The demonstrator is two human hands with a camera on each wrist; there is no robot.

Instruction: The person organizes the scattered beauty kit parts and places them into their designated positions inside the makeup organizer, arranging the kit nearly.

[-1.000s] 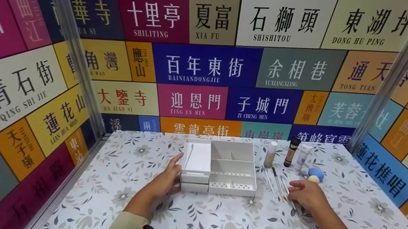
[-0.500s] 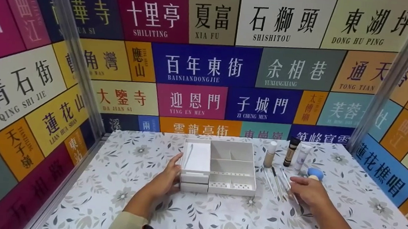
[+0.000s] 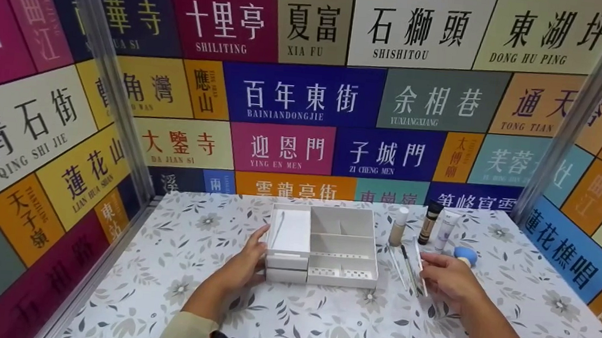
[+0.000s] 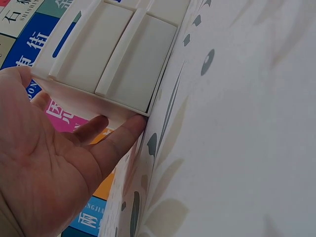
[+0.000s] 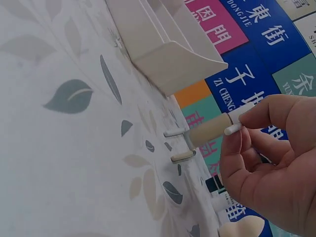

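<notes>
A white desktop organizer (image 3: 348,224) with compartments on the right and drawers (image 4: 140,59) on the left stands in the middle of the table. Along its left side rests my left hand (image 3: 246,262), fingertips touching the side wall. My right hand (image 3: 452,280) pinches a slim white stick (image 5: 233,129) between thumb and forefinger, just above the table; its exact kind is unclear. Left of that hand lie other slim sticks, one white (image 3: 397,267) and one darker (image 3: 409,271). A thin whitish stick (image 3: 278,229) lies on the organizer's upper left tray.
Behind the sticks stand a beige bottle with a white cap (image 3: 398,227), a black-and-brown tube (image 3: 429,224) and a white tube (image 3: 445,230). A blue makeup sponge (image 3: 466,255) and a cream one lie beyond my right hand. Lettered panels wall the table's back and sides.
My right hand has raised the white stick from the table and moved slightly left with it. The left hand stays at the organizer's side.
</notes>
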